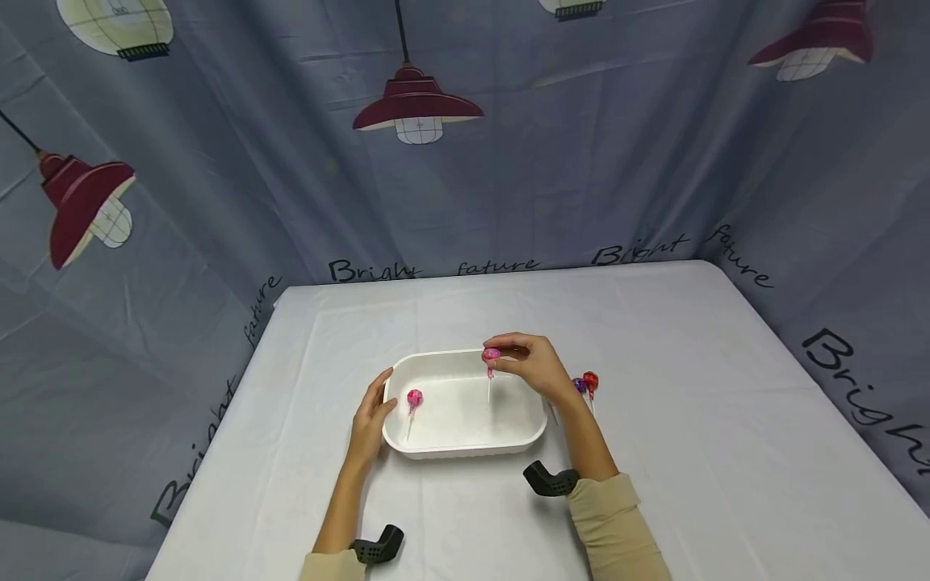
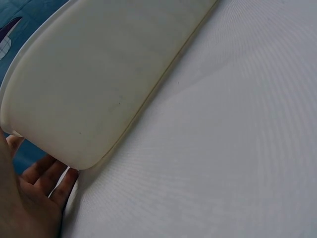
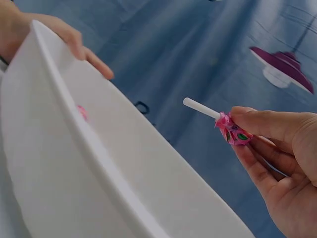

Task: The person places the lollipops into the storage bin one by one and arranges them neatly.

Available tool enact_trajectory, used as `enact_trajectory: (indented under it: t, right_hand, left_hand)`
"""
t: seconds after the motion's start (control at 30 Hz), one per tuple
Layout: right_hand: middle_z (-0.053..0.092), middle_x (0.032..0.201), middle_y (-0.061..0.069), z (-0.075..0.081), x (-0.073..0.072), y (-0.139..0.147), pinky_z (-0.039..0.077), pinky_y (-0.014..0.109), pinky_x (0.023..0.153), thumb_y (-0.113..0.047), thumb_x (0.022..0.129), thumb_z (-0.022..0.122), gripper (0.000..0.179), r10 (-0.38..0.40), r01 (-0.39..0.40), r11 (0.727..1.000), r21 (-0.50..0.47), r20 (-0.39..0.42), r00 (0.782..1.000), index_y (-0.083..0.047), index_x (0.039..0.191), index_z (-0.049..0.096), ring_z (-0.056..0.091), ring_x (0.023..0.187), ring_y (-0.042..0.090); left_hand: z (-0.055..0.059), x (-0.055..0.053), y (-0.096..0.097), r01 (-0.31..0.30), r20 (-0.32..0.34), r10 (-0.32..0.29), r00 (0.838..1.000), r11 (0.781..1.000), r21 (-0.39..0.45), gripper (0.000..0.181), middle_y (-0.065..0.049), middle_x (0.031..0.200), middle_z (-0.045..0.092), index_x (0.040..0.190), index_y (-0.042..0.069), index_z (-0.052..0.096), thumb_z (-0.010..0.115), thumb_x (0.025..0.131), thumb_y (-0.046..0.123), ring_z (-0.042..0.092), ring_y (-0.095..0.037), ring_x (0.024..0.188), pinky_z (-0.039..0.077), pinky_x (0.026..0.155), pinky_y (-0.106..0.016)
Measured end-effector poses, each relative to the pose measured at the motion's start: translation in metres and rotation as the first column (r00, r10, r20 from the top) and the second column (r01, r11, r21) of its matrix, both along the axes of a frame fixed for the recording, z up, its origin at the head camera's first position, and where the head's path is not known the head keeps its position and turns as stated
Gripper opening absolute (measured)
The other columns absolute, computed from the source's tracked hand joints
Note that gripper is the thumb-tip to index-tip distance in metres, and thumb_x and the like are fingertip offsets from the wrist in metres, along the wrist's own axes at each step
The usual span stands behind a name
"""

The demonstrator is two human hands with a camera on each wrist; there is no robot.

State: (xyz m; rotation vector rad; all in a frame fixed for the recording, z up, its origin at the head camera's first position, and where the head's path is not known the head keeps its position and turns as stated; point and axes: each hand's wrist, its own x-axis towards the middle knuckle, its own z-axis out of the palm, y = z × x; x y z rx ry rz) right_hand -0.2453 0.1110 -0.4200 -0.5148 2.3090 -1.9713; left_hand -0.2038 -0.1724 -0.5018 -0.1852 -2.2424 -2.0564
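Note:
A pink-wrapped lollipop (image 1: 491, 355) is pinched by its head between the thumb and fingers of my right hand (image 1: 534, 367), above the right part of a white tray (image 1: 465, 446). Its white stick (image 3: 200, 108) points down in the head view. My left hand (image 1: 369, 424) grips the tray's left end, thumb at the rim and fingers along the outer wall (image 2: 89, 94). Inside the tray, near that hand, lies another pink lollipop (image 1: 414, 398); only a bit of its wrapper (image 3: 82, 112) shows in the right wrist view.
Right of the tray, partly behind my right forearm, lie a red lollipop (image 1: 592, 379) and a purple lollipop (image 1: 579, 385). A white cloth (image 1: 726, 452) covers the table. Grey-blue curtains (image 1: 545, 177) with printed lamps hang around its back and sides.

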Motion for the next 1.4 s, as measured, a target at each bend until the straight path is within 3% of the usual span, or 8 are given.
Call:
enact_trajectory:
  t: [0.3,0.53,0.77,0.9,1.13,1.4]
  right_hand:
    - [0.063,0.105,0.021,-0.002,-0.001,-0.035,0.053,0.026,0.08,0.0,0.08,0.069,0.031,0.062,-0.062,0.998,0.022,0.032,0.998,0.009,0.109,0.062,0.062,0.096,0.029]
    - [0.066,0.099,0.018,-0.033,-0.015,-0.056,0.055,0.026,0.075,0.0,0.078,0.071,0.028,0.097,-0.098,0.995,0.025,0.053,0.994,0.006,0.104,0.065,0.064,0.09,0.026]
    - [0.068,0.094,0.011,-0.044,-0.018,-0.073,0.055,0.025,0.073,0.002,0.076,0.072,0.025,0.093,-0.1,0.994,0.051,0.125,0.988,0.002,0.101,0.068,0.065,0.082,0.016]
    - [0.069,0.093,0.007,-0.048,-0.022,-0.083,0.053,0.023,0.073,-0.002,0.073,0.075,0.024,0.086,-0.096,0.987,0.131,0.084,0.993,-0.002,0.097,0.071,0.063,0.081,0.013]
    - [0.069,0.085,0.002,-0.057,-0.026,-0.093,0.05,0.018,0.065,-0.004,0.07,0.079,0.021,0.058,-0.058,0.947,0.317,0.012,0.998,-0.005,0.09,0.074,0.06,0.074,0.007]
    - [0.069,0.082,0.006,-0.063,-0.028,-0.097,0.05,0.016,0.063,0.001,0.069,0.078,0.019,0.105,-0.082,0.932,0.352,-0.048,0.993,0.0,0.087,0.072,0.06,0.07,0.008]
  left_hand:
    - [0.0,0.001,0.001,0.004,-0.005,-0.004,1.0,1.0,-0.007,0.048,-0.014,0.149,0.024,0.141,0.009,0.037,0.046,0.094,0.004,0.018,-0.028,0.136,0.019,0.111,-0.036]
    - [-0.001,0.001,0.001,-0.001,-0.02,0.0,1.0,1.0,-0.006,0.048,-0.012,0.148,0.026,0.14,0.006,0.037,0.046,0.094,0.002,0.019,-0.027,0.136,0.019,0.111,-0.036]
    - [-0.001,0.002,0.001,-0.008,-0.008,0.008,1.0,1.0,-0.021,0.047,-0.012,0.147,0.028,0.14,0.008,0.038,0.046,0.094,0.004,0.021,-0.029,0.135,0.021,0.11,-0.04]
    - [0.001,0.003,0.0,-0.014,0.003,0.014,1.0,1.0,-0.027,0.047,-0.012,0.147,0.028,0.14,0.01,0.039,0.046,0.094,0.005,0.022,-0.029,0.135,0.021,0.11,-0.041]
    - [0.001,0.003,0.0,-0.021,0.013,0.022,1.0,0.999,-0.036,0.048,-0.012,0.148,0.027,0.14,0.011,0.039,0.047,0.094,0.006,0.021,-0.029,0.136,0.021,0.11,-0.041]
    - [0.002,0.002,0.0,-0.008,0.022,0.009,1.0,0.999,-0.04,0.048,-0.012,0.148,0.026,0.141,0.011,0.037,0.046,0.094,0.007,0.02,-0.03,0.136,0.02,0.11,-0.044]
